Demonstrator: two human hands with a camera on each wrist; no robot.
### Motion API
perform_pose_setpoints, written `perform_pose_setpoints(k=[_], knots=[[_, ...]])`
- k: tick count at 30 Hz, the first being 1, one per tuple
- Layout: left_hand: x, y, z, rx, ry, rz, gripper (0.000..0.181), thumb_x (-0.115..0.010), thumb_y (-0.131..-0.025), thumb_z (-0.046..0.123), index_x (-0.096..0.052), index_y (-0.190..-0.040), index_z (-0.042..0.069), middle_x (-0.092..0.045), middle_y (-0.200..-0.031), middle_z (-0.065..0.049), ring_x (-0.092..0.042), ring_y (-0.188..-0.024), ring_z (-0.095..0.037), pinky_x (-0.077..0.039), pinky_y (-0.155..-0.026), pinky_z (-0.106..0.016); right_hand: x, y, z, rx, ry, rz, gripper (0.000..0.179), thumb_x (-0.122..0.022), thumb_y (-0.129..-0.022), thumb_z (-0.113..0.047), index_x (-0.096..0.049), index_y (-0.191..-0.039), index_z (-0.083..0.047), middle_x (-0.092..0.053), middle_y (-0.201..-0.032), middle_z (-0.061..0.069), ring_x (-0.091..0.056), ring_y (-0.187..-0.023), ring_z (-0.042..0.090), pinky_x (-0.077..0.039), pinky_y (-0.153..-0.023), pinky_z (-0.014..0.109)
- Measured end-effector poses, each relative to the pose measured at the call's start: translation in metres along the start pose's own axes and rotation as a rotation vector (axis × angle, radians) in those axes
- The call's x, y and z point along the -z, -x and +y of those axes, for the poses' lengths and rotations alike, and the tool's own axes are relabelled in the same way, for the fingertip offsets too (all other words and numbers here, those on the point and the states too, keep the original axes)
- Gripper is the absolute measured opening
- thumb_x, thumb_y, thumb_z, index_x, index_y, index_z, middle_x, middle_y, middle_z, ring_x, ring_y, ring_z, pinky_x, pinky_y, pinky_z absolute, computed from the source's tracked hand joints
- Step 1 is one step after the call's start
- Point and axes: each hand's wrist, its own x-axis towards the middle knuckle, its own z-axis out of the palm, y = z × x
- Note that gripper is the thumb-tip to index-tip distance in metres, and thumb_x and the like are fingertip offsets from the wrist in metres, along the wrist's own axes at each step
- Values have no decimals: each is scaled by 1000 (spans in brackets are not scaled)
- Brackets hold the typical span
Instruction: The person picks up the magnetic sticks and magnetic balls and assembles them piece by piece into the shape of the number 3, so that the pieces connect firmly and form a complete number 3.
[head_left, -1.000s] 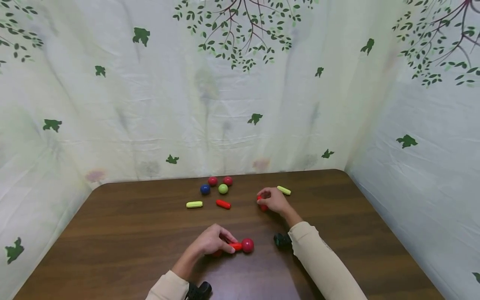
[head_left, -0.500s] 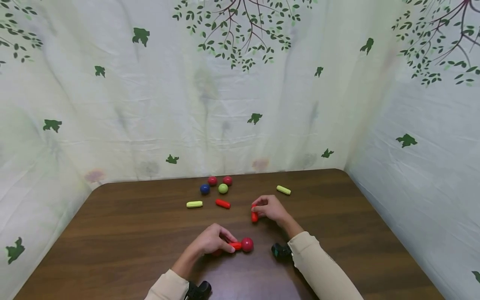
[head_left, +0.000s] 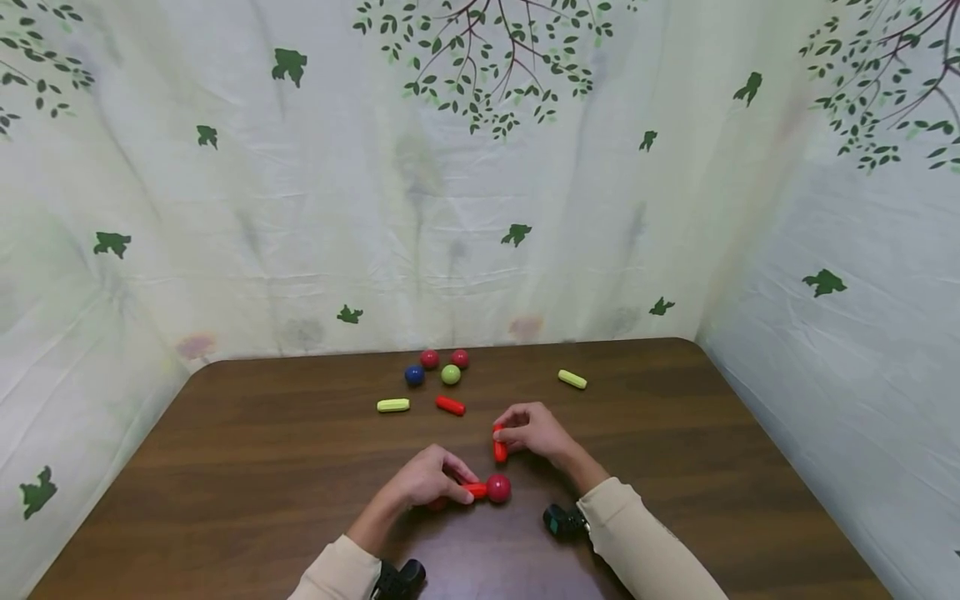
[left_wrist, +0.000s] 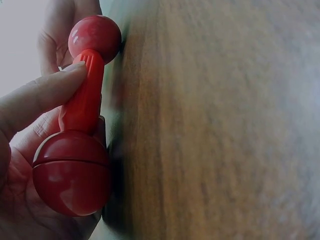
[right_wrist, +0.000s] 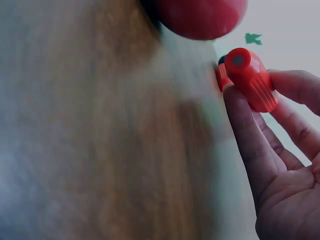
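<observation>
My left hand [head_left: 431, 477] pinches a ribbed red rod [left_wrist: 85, 97] low over the table. Each end of that rod carries a red ball; the far ball [head_left: 498, 488] shows fully, while the near ball [left_wrist: 72, 172] lies against the palm in the left wrist view. Between the thumb and fingers of my right hand [head_left: 536, 433] is a second red rod [right_wrist: 252, 82], whose facing end has a grey round centre. This rod stands just behind the far ball, apart from it.
At the table's back are two red balls [head_left: 460, 358], a blue ball [head_left: 414, 375] and a green ball [head_left: 450, 374]. In front of them lie a yellow rod [head_left: 393, 405] and a red rod [head_left: 450, 406]. Another yellow rod [head_left: 572, 379] is farther right. A leaf-patterned curtain [head_left: 450, 275] surrounds the table [head_left: 262, 467].
My right hand has brought its red rod from the back right toward the left hand, nearer the far red ball. The left hand has kept its hold in place.
</observation>
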Motion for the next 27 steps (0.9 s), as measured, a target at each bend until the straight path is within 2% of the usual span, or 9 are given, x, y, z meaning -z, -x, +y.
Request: perform_pose_setpoints(k=[12, 27], knots=[[-1, -1, 0, -1, 3, -9, 18, -81, -73, 4, -76, -90, 5, -68, -81, 1, -54, -76, -12, -44, -70, -30, -5, 8, 0, 3, -35, -39, 22, -69, -84, 1, -63, -101, 14, -66, -78, 5, -64, -69, 15, -56, -69, 36], [0, -3, -2, -14, 1, -7, 17, -82, -73, 6, -76, -89, 5, -69, -82, 1, -54, -77, -12, -44, -72, -30, -6, 8, 4, -2, -47, -68, 22, -68, -84, 2, -62, -102, 14, -64, -79, 4, -63, -70, 15, -57, -69, 38]])
